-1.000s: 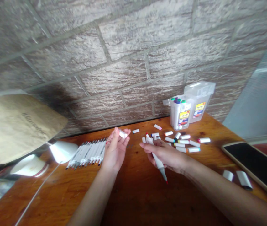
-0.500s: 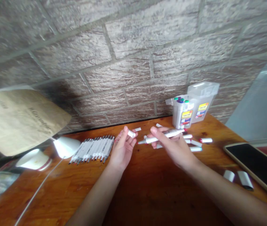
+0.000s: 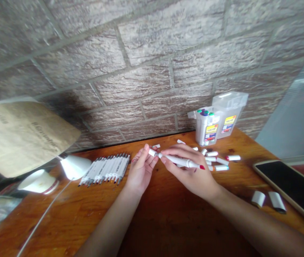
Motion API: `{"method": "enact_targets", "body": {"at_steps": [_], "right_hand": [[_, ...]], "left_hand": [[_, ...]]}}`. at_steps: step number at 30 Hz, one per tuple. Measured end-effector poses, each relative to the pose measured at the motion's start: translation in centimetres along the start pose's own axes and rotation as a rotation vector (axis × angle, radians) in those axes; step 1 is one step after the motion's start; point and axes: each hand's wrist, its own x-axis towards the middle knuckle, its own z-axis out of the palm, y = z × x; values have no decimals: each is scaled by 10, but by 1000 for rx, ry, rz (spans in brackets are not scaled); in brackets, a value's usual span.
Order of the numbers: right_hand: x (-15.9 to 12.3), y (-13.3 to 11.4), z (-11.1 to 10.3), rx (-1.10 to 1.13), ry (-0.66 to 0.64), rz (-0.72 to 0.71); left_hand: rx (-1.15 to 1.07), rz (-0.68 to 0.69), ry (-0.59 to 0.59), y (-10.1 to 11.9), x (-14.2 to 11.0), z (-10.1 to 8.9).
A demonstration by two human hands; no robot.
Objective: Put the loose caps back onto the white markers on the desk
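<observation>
My left hand [image 3: 140, 167] pinches a white marker cap [image 3: 152, 152] between thumb and fingers. In my right hand [image 3: 192, 171] is a white marker [image 3: 178, 161] with a bare red tip at its right end. Its other end meets the mouth of the cap; whether it sits inside, I cannot tell. Left of my hands, a row of uncapped white markers [image 3: 106, 169] lies side by side on the wooden table [image 3: 152, 217]. Several loose caps [image 3: 221, 167] are scattered beyond and right of my right hand, partly hidden by it.
At the back right stand clear plastic cases, one holding markers [image 3: 207, 126], the other [image 3: 228, 114] behind it. A phone [image 3: 288, 189] lies at the right, near two larger caps [image 3: 277, 201]. On the left are a lamp [image 3: 75, 167] with a cord, a paper cup [image 3: 38, 181] and a paper bag [image 3: 26, 139].
My right hand has turned the marker and brought its left end up to the cap. The red tip now points right and toward me. My left hand stays nearly in place.
</observation>
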Motion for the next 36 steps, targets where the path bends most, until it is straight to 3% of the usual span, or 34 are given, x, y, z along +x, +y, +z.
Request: {"method": "enact_targets", "body": {"at_steps": [6,10,14,24,36], "right_hand": [[4,3,-4,-109,52,53],[5,8,-5,-3,120,133],[5,5,-4,97,151,177],[2,-6,-2,35,96,-63],[3,-6,-3,-23,106,-55]], "left_hand": [[-26,57,-12,7,2,-1],[-117,88,51,18,3,0],[-133,17,39,18,-1,4],[-97,29,-101,14,-3,-1],[-102,-9,-124,15,-2,-2]]}}
